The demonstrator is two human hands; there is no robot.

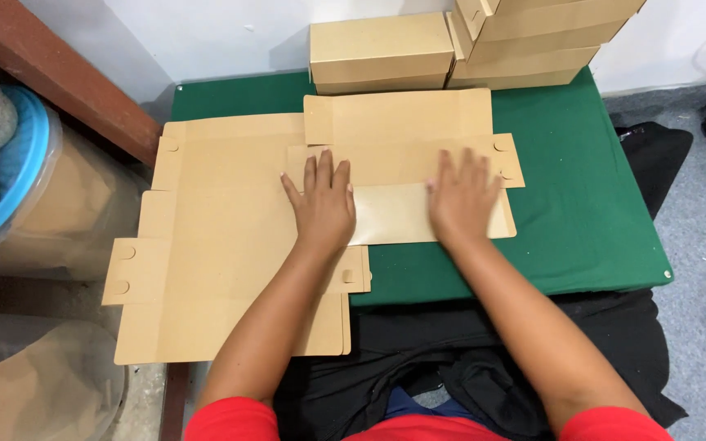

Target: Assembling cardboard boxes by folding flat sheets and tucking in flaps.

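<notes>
A flat brown cardboard box blank (402, 155) lies on the green table (582, 204), partly folded over itself. My left hand (323, 204) presses flat on its left part, fingers spread. Resting flat on the right part of the same blank is my right hand (461, 196), fingers apart. Neither hand grips anything. A stack of further flat brown blanks (214, 245) lies to the left, under my left forearm and overhanging the table's front edge.
Assembled brown boxes (382, 51) and a leaning pile of more boxes (533, 41) stand at the table's back edge by the white wall. Clear plastic tubs (34, 204) sit on the left. Black cloth (655, 155) lies on the grey floor at right.
</notes>
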